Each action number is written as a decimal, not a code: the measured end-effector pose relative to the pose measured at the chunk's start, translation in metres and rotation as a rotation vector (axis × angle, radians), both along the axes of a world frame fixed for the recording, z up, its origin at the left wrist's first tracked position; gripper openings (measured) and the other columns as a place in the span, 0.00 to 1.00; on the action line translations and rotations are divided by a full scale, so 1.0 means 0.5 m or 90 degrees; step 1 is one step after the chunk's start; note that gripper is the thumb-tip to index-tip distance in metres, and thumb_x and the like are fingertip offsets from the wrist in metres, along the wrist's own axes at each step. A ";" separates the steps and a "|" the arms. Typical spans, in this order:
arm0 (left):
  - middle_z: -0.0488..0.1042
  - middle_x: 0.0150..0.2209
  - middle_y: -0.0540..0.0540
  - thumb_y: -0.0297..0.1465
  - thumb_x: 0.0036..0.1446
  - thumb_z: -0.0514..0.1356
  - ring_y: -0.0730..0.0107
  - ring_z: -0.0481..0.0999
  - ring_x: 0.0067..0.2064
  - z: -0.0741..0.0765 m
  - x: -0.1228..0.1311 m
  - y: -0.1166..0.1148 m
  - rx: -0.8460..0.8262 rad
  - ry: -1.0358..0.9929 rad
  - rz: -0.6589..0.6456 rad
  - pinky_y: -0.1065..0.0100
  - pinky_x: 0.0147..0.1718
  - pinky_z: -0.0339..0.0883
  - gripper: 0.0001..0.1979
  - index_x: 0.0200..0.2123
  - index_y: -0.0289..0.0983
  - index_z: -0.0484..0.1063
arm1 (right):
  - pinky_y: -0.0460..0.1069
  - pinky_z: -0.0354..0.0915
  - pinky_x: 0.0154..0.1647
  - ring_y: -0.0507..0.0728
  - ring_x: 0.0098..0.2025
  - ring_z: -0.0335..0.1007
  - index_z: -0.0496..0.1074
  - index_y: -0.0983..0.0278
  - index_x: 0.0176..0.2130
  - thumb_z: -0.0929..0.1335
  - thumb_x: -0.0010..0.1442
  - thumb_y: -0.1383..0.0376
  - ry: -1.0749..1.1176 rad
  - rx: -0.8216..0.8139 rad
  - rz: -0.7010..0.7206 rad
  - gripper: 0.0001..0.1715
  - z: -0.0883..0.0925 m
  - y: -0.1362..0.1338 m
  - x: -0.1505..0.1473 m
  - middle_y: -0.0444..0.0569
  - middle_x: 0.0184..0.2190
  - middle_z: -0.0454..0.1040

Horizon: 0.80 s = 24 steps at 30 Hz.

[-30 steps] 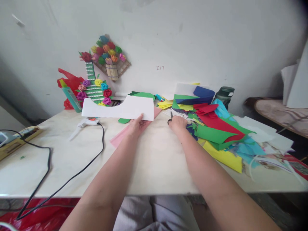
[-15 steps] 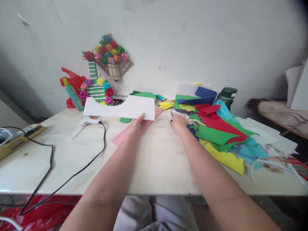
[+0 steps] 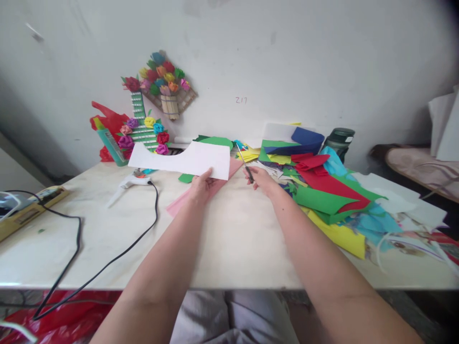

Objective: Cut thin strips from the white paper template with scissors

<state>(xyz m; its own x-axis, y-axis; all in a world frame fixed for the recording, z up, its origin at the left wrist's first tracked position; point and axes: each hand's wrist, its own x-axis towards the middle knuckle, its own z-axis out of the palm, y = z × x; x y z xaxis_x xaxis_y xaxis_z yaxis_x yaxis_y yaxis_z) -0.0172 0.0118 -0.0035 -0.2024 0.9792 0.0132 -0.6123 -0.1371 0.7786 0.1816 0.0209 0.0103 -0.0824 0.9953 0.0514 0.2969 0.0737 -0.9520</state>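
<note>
A white sheet (image 3: 211, 160) with a curved cutout along its top edge is pinched in my left hand (image 3: 201, 185), thumb on its face near the lower right. Beneath it on the table lies a pink sheet (image 3: 179, 202), partly covered by my left hand and the white one. Scissors (image 3: 248, 174) with dark handles are in my right hand (image 3: 258, 179), blades pointing up and slightly left, just right of the white sheet. My right fingers are closed round the handles. White paper scraps (image 3: 274, 169) lie behind my right hand.
On the left are a white glue gun (image 3: 129, 182) with a black cord, and a power strip (image 3: 32, 210). Paper-flower decorations (image 3: 143, 129) stand behind. Coloured sheets (image 3: 322, 198) and a dark bottle (image 3: 339, 141) are at the right.
My right hand has lifted the scissors off the scraps and turned them upright, moving slightly left. The white sheet in my left hand has shifted and tilted a little.
</note>
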 end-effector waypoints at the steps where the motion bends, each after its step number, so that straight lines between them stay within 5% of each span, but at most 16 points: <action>1: 0.78 0.38 0.41 0.23 0.49 0.62 0.65 0.78 0.35 -0.002 -0.004 0.002 0.002 -0.004 -0.005 0.66 0.37 0.74 0.17 0.45 0.33 0.70 | 0.40 0.54 0.14 0.48 0.24 0.65 0.68 0.63 0.41 0.66 0.53 0.53 0.033 -0.009 0.030 0.20 0.001 -0.004 0.006 0.47 0.32 0.70; 10: 0.77 0.43 0.42 0.19 0.46 0.62 0.61 0.76 0.44 -0.003 -0.018 0.000 0.039 -0.028 -0.048 0.63 0.45 0.71 0.23 0.47 0.35 0.70 | 0.41 0.56 0.17 0.49 0.26 0.65 0.67 0.66 0.37 0.65 0.55 0.53 -0.006 -0.023 0.274 0.18 0.002 -0.017 0.047 0.46 0.29 0.69; 24: 0.76 0.44 0.41 0.16 0.43 0.62 0.58 0.74 0.48 -0.001 -0.023 -0.008 0.048 -0.028 -0.086 0.60 0.50 0.68 0.27 0.49 0.35 0.69 | 0.42 0.51 0.14 0.47 0.21 0.61 0.67 0.67 0.33 0.68 0.50 0.53 -0.058 -0.029 0.306 0.20 0.005 -0.024 0.035 0.43 0.23 0.67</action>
